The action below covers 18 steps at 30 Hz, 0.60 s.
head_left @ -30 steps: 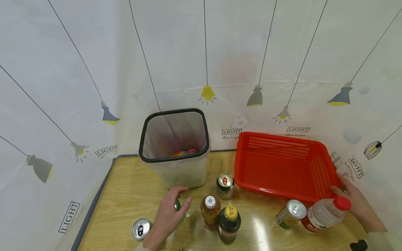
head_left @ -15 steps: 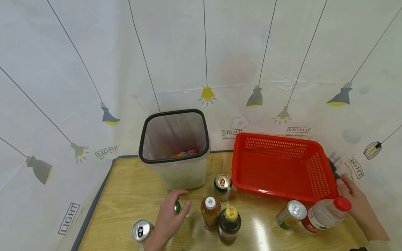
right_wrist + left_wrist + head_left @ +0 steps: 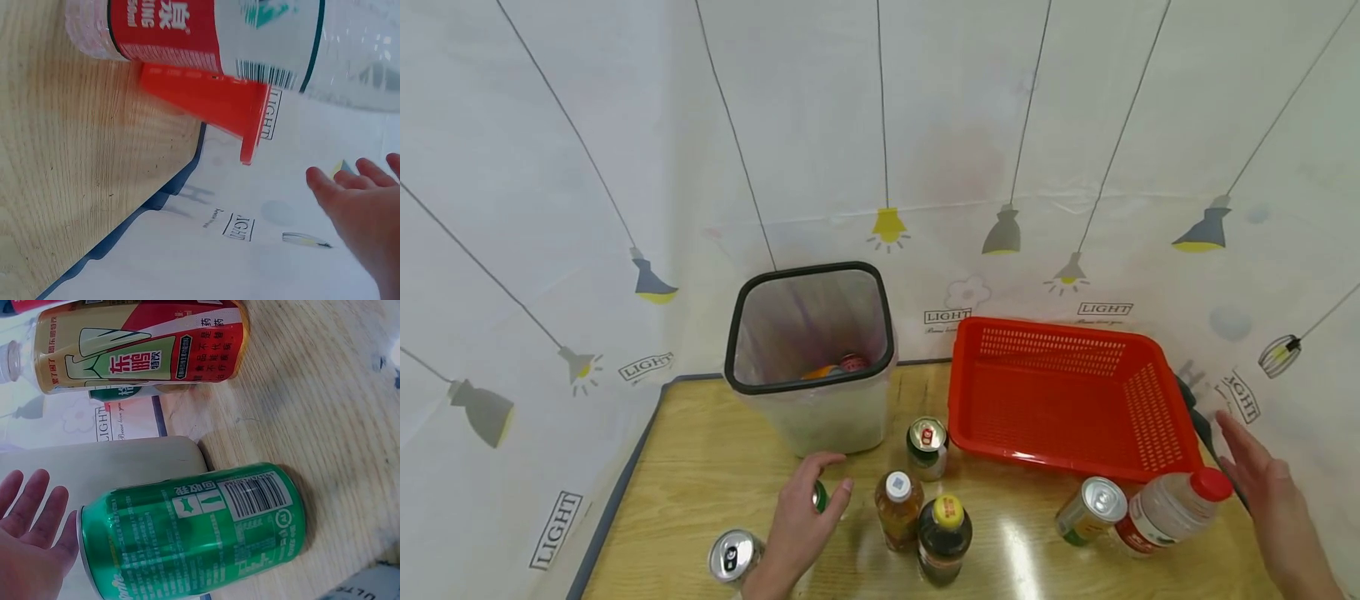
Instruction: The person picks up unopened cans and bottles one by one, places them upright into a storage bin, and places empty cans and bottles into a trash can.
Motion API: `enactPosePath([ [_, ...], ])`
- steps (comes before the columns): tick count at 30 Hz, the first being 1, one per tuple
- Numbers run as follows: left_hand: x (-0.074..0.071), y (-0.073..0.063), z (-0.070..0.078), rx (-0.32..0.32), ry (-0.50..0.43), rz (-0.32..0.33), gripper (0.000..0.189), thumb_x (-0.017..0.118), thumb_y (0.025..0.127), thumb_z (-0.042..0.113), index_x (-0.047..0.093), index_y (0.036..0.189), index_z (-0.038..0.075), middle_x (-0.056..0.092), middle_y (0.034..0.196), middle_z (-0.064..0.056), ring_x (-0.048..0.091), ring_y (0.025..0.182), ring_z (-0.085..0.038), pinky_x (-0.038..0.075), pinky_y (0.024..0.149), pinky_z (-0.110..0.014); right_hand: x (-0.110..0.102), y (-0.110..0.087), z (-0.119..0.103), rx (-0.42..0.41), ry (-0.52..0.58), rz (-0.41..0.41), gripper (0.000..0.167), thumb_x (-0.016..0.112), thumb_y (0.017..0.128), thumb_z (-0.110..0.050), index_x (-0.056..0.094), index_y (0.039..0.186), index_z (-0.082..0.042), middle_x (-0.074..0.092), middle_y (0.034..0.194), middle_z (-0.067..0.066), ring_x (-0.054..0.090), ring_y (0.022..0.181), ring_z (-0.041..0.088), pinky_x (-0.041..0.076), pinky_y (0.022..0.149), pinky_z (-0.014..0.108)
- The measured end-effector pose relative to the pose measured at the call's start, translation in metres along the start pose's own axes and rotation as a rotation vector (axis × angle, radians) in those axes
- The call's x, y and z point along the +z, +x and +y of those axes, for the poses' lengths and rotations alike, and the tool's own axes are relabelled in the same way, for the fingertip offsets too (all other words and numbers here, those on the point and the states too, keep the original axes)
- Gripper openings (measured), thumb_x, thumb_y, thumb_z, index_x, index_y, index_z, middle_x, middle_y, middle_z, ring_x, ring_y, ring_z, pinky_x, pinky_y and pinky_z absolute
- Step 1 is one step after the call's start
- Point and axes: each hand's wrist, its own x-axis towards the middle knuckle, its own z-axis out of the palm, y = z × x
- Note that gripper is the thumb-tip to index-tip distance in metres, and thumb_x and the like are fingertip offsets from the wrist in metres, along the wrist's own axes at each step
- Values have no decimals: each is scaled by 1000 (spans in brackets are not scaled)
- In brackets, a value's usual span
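Observation:
In the head view my left hand (image 3: 801, 521) stays loosely curved beside a green drink can (image 3: 194, 531), whose top (image 3: 820, 497) shows past the thumb. The left wrist view has the fingers relaxed at the can's top end, not wrapped round it. My right hand (image 3: 1273, 500) is held off the right side of a red plastic basket (image 3: 1071, 408), fingers loose and nothing in them. Closest to it is a clear water bottle (image 3: 1172, 512) with a red cap; a gold can (image 3: 1092, 510) stands beside that bottle.
A bin (image 3: 831, 408) with a black rim and a liner holds some items at the back. An amber bottle (image 3: 898, 510), a dark yellow-capped bottle (image 3: 943, 540) and a dark green can (image 3: 927, 450) stand mid-table. A silver-topped can (image 3: 733, 556) is left of my left hand.
My right hand has let go of the basket's right rim and drawn back toward me. The basket and the dark green can beside it have shifted slightly left. The left hand has hardly moved.

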Motion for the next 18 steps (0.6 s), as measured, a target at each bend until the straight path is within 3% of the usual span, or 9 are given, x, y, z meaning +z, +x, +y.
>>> enactPosePath([
  [2, -1, 0, 0, -4, -2, 0, 29, 78, 91, 11, 69, 119, 12, 70, 116, 2, 67, 112, -19, 55, 94, -44, 4, -6, -1, 16, 59, -32, 54, 8, 113, -40, 10, 167, -35, 4, 170, -21, 6, 150, -8, -10, 121, 60],
  [5, -2, -1, 0, -9, -5, -1, 28, 77, 91, 12, 69, 119, 13, 71, 116, 1, 67, 112, -19, 55, 94, -44, 9, -12, -1, 26, 103, -76, 56, 13, 112, -47, 11, 167, -36, 4, 169, -24, 4, 151, -5, -15, 107, 80],
  [7, -2, -1, 0, -8, -7, 0, 28, 77, 92, 13, 69, 119, 13, 71, 116, 0, 67, 112, -18, 55, 94, -44, 13, -15, 0, 22, 82, -87, 56, 18, 112, -46, 12, 167, -35, 7, 168, -24, 6, 150, -5, -8, 117, 70],
  [10, -3, -2, -1, 2, -9, 5, 28, 77, 91, 13, 70, 118, 11, 71, 115, -1, 67, 112, -19, 55, 94, -44, 20, -18, -1, 26, -9, -71, 55, 30, 114, -38, 14, 167, -36, 16, 165, -27, 20, 142, -10, 17, 122, 32],
  [12, -3, -2, -1, 12, -12, 10, 29, 77, 90, 12, 70, 118, 10, 71, 115, -2, 67, 111, -20, 55, 94, -44, 24, -19, -2, 32, -42, -58, 58, 37, 114, -29, 15, 167, -35, 19, 164, -28, 25, 137, -13, 23, 122, 34],
  [13, -3, -3, -1, 18, -12, 12, 29, 77, 90, 12, 70, 118, 10, 71, 115, -3, 67, 111, -20, 55, 94, -44, 26, -20, -3, 45, -53, -50, 60, 41, 113, -27, 16, 167, -36, 21, 163, -29, 25, 138, -13, 25, 122, 39],
  [14, -4, -3, -1, 23, -13, 12, 29, 77, 90, 12, 70, 118, 10, 71, 115, -4, 67, 111, -20, 55, 94, -44, 28, -20, -4, 64, -46, -48, 63, 45, 112, -26, 16, 167, -37, 21, 162, -31, 22, 142, -11, 23, 123, 56],
  [16, -4, -3, -2, 30, -16, 13, 29, 77, 90, 12, 69, 118, 10, 72, 115, -5, 68, 111, -20, 55, 93, -44, 32, -21, -6, 109, -22, -47, 68, 51, 110, -28, 15, 166, -39, 19, 162, -32, 11, 153, 1, 19, 110, 81],
  [18, -4, -3, -2, 31, -18, 12, 29, 76, 91, 12, 69, 118, 11, 71, 115, -4, 68, 111, -20, 56, 93, -43, 34, -20, -7, 149, -8, -42, 73, 57, 108, -31, 15, 166, -39, 17, 165, -29, 6, 158, 15, 18, 99, 88],
])
